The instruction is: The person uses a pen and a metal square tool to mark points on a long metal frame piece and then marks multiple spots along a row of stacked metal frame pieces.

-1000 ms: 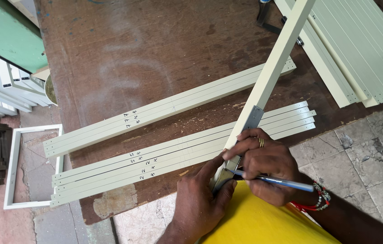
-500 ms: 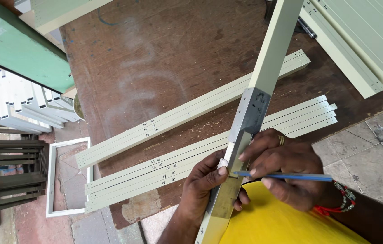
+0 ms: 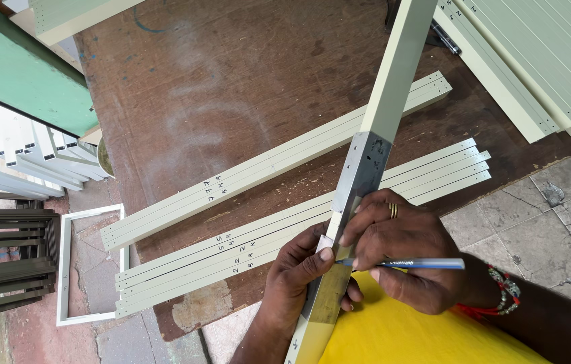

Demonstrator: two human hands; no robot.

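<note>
Left hand (image 3: 299,276) around upright profile (image 3: 373,141) (table edge (image 3: 184,323) below), right hand (image 3: 406,253) with pen (image 3: 420,263).

Left hand (image 3: 299,283) gripping, right hand (image 3: 403,253) pinching (fingers curled).

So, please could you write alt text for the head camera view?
A left hand grips a long cream metal bar while the right hand presses a blue pen to it, above flat cream strips on a brown wooden table.

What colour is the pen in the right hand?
Blue, with a white band along the barrel: the pen lies across the right hand, clearest in the head view.
</note>
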